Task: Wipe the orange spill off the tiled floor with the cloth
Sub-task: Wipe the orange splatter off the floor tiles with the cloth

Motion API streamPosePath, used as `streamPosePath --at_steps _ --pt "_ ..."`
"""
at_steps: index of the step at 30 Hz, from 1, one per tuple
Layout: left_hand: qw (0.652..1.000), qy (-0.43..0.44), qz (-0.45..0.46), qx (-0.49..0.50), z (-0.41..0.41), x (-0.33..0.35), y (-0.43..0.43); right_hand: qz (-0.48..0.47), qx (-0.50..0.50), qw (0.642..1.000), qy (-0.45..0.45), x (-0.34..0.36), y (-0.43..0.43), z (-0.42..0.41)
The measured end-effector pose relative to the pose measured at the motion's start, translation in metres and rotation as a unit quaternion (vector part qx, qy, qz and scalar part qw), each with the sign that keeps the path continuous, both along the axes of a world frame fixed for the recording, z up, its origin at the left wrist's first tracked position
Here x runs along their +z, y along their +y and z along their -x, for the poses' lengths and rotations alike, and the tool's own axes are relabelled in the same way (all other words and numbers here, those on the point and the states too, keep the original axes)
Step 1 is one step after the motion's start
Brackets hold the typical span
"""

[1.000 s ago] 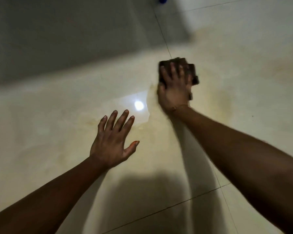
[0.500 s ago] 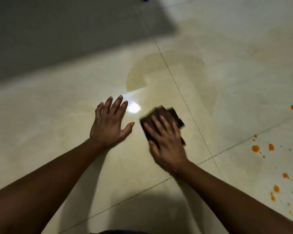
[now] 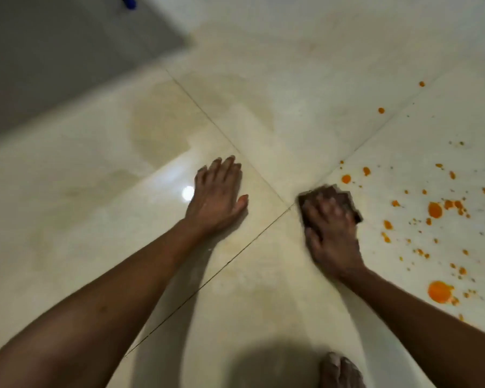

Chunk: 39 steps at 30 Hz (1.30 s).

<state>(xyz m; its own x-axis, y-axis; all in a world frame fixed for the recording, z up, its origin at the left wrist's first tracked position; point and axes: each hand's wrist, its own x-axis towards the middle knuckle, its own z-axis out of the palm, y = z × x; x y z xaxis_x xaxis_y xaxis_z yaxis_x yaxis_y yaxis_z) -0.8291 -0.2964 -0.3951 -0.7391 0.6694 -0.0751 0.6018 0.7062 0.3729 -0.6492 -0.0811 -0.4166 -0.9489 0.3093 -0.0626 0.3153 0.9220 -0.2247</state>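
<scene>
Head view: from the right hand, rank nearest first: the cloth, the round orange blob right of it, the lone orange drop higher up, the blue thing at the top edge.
1. cloth, directly under the right hand.
2. round orange blob, just to the hand's right.
3. lone orange drop, well beyond, upper right.
4. blue thing, top edge, far left.

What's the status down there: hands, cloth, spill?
Left hand flat on the floor. Right hand pressing the cloth down. Orange spill unwiped, right of the cloth. Nothing between them.
</scene>
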Motion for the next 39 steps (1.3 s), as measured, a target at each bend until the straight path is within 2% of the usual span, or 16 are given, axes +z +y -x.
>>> streamPosePath --at_steps 2,3,7,9,11,13,15,17,20,23,27,30,32,34,36,39 --pt "1.0 -0.002 -0.009 -0.016 -0.007 -0.008 0.031 -0.015 -0.146 0.989 0.0 0.001 0.027 0.034" --pt "1.0 0.005 -0.011 -0.015 -0.009 -0.013 0.044 -0.026 -0.17 0.985 0.0 -0.002 0.025 0.037" --pt "1.0 0.022 -0.018 -0.011 -0.011 -0.032 0.05 -0.021 0.029 0.999 -0.018 -0.005 -0.025 -0.051" --pt "0.999 0.03 -0.01 -0.016 -0.015 -0.027 0.052 -0.015 0.037 0.999 -0.027 0.005 -0.009 -0.097" --pt "0.999 0.037 0.003 -0.016 -0.017 -0.023 0.055 -0.022 -0.061 0.998 0.001 0.004 0.041 -0.084" --pt "0.999 0.043 0.001 -0.017 -0.016 -0.024 0.059 -0.031 -0.218 0.975 0.013 0.003 0.089 -0.019" --pt "0.998 0.056 0.0 -0.016 -0.014 -0.028 0.059 -0.046 -0.259 0.965 0.02 0.0 0.097 0.051" --pt "0.998 0.063 0.005 -0.012 -0.012 -0.03 0.059 -0.052 -0.162 0.985 0.025 -0.007 0.056 0.076" --pt "0.998 0.053 0.017 -0.021 -0.014 -0.028 0.06 -0.02 0.015 1.0 0.0 -0.005 -0.004 -0.005" --pt "0.998 0.052 0.026 -0.021 -0.015 -0.023 0.062 -0.005 -0.022 1.0 -0.006 0.001 0.042 -0.063" --pt "0.998 0.049 0.024 -0.022 -0.014 -0.024 0.062 -0.045 -0.229 0.972 -0.002 0.001 0.101 0.049" --pt "0.998 0.052 0.023 -0.02 -0.012 -0.028 0.06 -0.04 -0.096 0.995 0.0 -0.005 0.026 0.078" --pt "0.998 0.049 0.028 -0.025 -0.012 -0.027 0.059 -0.016 0.03 0.999 -0.007 -0.002 -0.014 0.021" --pt "0.998 0.049 0.028 -0.024 -0.012 -0.024 0.061 0.013 0.061 0.998 -0.009 0.004 -0.001 -0.035" --pt "0.998 0.044 0.029 -0.024 -0.012 -0.023 0.061 -0.003 0.006 1.0 -0.004 0.002 0.05 -0.041" --pt "0.998 0.048 0.022 -0.026 -0.013 -0.025 0.062 -0.028 -0.2 0.979 0.0 0.001 0.107 0.046"
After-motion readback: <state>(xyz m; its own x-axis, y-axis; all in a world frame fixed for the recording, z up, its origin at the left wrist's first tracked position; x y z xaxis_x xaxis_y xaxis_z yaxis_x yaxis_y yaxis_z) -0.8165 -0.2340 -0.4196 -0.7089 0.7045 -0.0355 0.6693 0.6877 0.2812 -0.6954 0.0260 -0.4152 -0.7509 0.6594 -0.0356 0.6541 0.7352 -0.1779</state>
